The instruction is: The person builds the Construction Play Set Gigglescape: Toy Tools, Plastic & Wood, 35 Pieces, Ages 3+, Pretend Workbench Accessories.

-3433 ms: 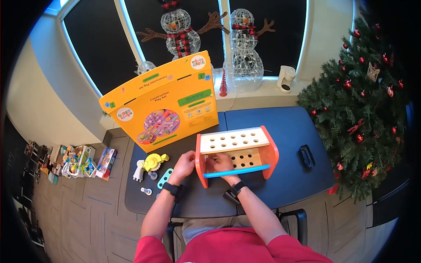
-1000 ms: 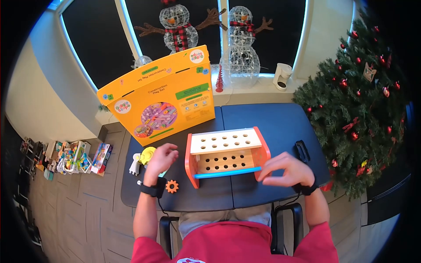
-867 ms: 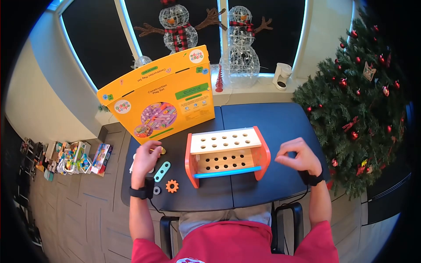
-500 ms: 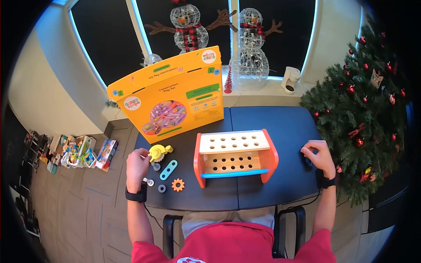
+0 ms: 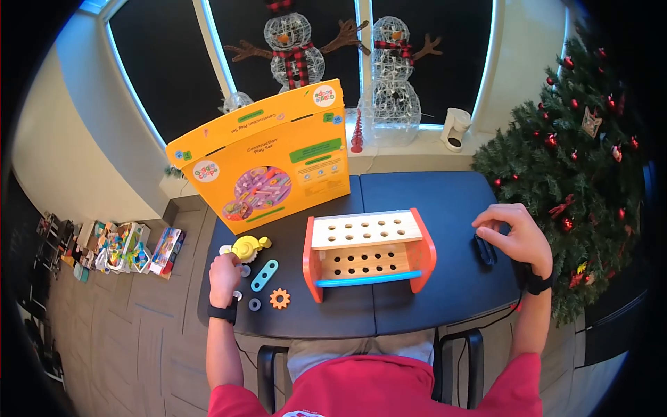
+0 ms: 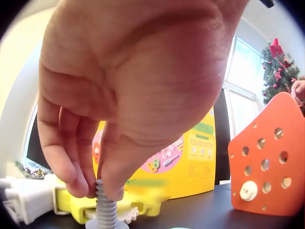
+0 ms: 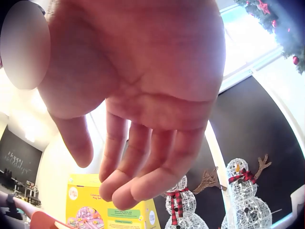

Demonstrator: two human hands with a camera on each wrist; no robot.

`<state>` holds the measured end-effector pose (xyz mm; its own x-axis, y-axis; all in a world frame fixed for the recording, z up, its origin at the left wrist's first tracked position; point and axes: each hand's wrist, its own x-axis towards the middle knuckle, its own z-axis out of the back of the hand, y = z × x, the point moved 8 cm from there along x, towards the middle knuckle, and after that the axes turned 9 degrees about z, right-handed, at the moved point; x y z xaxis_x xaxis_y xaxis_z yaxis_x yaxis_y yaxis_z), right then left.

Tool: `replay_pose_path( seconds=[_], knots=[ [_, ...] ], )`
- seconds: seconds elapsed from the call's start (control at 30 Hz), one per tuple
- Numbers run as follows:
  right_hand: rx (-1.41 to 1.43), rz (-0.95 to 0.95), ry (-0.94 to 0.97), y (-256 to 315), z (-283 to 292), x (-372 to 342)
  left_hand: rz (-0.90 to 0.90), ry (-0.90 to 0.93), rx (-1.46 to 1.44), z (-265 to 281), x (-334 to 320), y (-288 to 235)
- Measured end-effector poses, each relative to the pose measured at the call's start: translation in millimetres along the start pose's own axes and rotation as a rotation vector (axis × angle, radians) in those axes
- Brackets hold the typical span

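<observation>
At the table's left, my left hand [image 5: 224, 278] pinches the top of an upright grey toy bolt [image 6: 106, 210] with thumb and fingertips; its flat head is down on the table. Right behind it lies a yellow toy piece [image 5: 247, 247] with a white toothed disc and a white part. A teal strip with holes [image 5: 265, 275], an orange gear [image 5: 280, 299] and a grey nut [image 5: 255, 304] lie close by. My left hand partly covers a pale bolt [image 5: 237, 295]. My right hand [image 5: 513, 231] hovers at the right side, fingers loosely bent, holding nothing.
A wooden toy workbench [image 5: 367, 229] with red side panels and a blue front bar stands mid-table. Behind it at the left rises a yellow box [image 5: 323, 181]. A black object [image 5: 484, 250] lies under my right hand, near the decorated tree [image 5: 590, 174].
The orange gear, absent from the table in the oldest frame, now lies left of the workbench. My left hand has moved left to the grey bolt. My right hand has drawn away to the right.
</observation>
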<state>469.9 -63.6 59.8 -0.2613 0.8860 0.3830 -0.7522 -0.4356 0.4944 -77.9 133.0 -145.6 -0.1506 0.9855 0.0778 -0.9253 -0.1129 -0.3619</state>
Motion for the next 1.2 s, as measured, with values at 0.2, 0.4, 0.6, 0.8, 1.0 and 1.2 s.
replay_pose_path(
  seconds=[0.2, 0.4, 0.6, 0.8, 1.0, 1.2],
  knots=[
    [-0.009, 0.076, -0.025, 11, -14, 36, -0.003, -0.099, -0.143, 66, -26, -49],
    [0.076, 0.208, -0.075, 25, -35, 79, -0.244, -0.021, -0.665, 118, -60, -134],
    [0.248, 0.303, 0.090, 53, -68, 112, -0.430, 0.422, -1.093, 93, -89, -216],
    [0.387, 0.362, 0.250, 74, -89, 121, -0.437, 0.600, -1.167, 76, -107, -252],
    [0.428, 0.377, 0.245, 70, -86, 122, -0.473, 0.518, -1.188, 70, -105, -258],
    [0.368, 0.322, 0.287, 48, -88, 130, -0.583, 0.432, -0.829, 67, -109, -262]
  ],
)
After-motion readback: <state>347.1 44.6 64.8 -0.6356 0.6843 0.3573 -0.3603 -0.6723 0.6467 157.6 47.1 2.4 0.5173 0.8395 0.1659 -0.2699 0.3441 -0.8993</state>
